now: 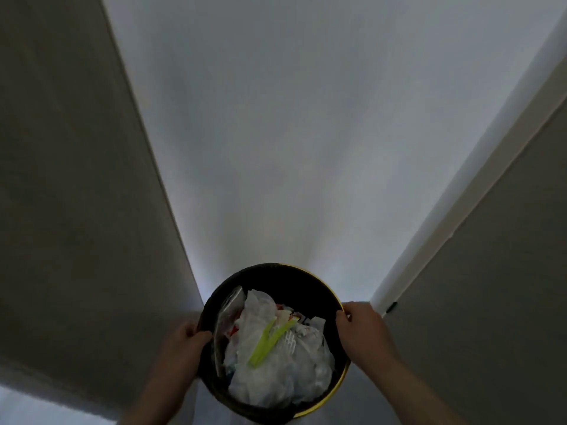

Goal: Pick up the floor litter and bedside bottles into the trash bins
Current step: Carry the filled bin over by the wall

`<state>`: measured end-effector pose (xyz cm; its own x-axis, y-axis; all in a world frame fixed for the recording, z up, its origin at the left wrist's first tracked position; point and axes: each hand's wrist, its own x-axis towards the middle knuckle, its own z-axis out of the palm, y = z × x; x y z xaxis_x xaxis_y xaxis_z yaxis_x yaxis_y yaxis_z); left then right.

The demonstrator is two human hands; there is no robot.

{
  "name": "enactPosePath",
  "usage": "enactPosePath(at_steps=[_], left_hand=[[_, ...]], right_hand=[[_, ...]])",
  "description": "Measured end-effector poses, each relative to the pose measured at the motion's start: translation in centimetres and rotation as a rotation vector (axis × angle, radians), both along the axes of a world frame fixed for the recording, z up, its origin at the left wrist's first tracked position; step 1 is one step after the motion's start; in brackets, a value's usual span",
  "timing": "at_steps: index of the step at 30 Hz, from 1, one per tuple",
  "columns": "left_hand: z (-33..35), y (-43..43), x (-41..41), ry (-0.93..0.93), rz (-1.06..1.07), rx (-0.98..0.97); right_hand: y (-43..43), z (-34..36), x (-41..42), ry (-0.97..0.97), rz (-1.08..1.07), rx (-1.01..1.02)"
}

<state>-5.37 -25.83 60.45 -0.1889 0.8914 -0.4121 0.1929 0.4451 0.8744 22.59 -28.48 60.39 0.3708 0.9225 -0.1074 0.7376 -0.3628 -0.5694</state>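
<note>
Dim shot, pretty murky all round. Round black trash bin [319, 289] with a yellow rim, low in the centre of the frame, gripped from both sides. Left hand [181, 348] at lower left of the bin, fingers curled over the rim with the thumb hooked inside, so a closed grip on the bin's edge. Right hand [359, 329] at the bin's right side, fingers wrapped over the rim too, same deal, clamped on the edge. Forearms running down out of the bottom of the frame.

Inside the bin: mostly full. Big crumpled white plastic bag [276, 372] filling the middle and lower part, a pale green strip [267, 342] lying diagonally on top of it, a clear plastic wrapper [228, 305] standing along the left inner wall, and some red and white printed scraps [288, 314] poking out near the centre. Can't tell what those scraps are, too small and dark.

Above the bin, a wide pale wall [306, 133] filling the upper centre. Darker grey panels at far left [67, 148] and lower right [491, 271], with a light trim strip [460, 207] running diagonally along the right one.
</note>
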Motion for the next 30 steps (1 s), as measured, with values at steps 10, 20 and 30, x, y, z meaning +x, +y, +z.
enactPosePath(at_steps=[10,20,30], left_hand=[[-7.4,13.0,1.2,0.213,-0.166,-0.153],[-28.0,17.7,2.6,0.411,-0.169,-0.283],[-50.9,21.6,-1.5,0.581,-0.170,-0.350]], right_hand=[[13.0,-7.2,2.0,-0.008,0.057,-0.288],[21.3,-25.7,4.0,-0.071,0.254,-0.605],[26.6,-49.1,-0.6,-0.066,0.309,-0.682]])
